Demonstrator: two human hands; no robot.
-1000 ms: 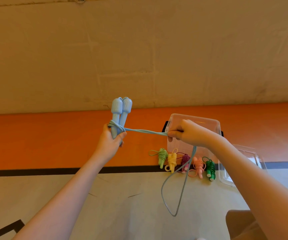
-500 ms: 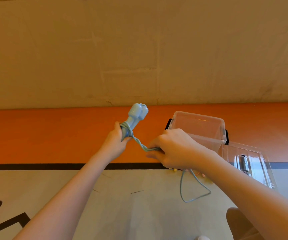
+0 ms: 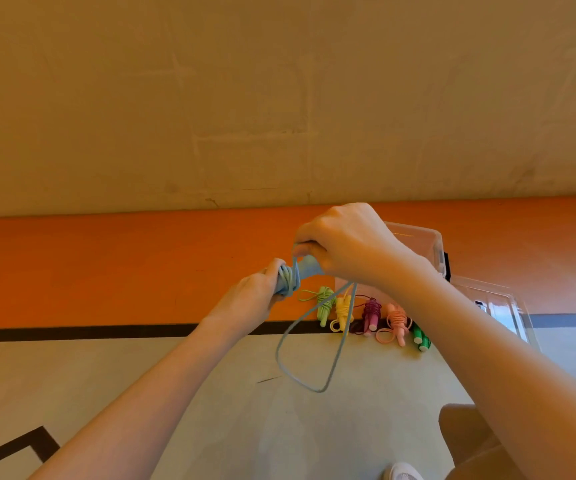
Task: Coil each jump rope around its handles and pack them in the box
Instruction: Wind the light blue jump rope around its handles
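My left hand (image 3: 250,299) grips the two light blue jump rope handles (image 3: 305,268), held together and tilted to the right, with several turns of blue rope wound round them. My right hand (image 3: 343,245) is above and over the handles and pinches the blue rope (image 3: 305,358), whose free end hangs down in a long loop. On the floor behind lie coiled ropes: light green (image 3: 324,304), yellow (image 3: 342,311), purple (image 3: 371,315), pink (image 3: 396,322) and dark green (image 3: 420,336). The clear plastic box (image 3: 428,244) stands behind my right hand, partly hidden.
The box's clear lid (image 3: 501,306) lies to the right of the box. An orange band (image 3: 106,268) and a black line (image 3: 106,330) cross the floor. A white shoe tip (image 3: 404,472) and my knee (image 3: 466,441) show at the bottom right.
My right hand has carried the rope up and over the handles, from below them to above. The handles have tilted further right. The hanging loop is longer and the coiled ropes show again.
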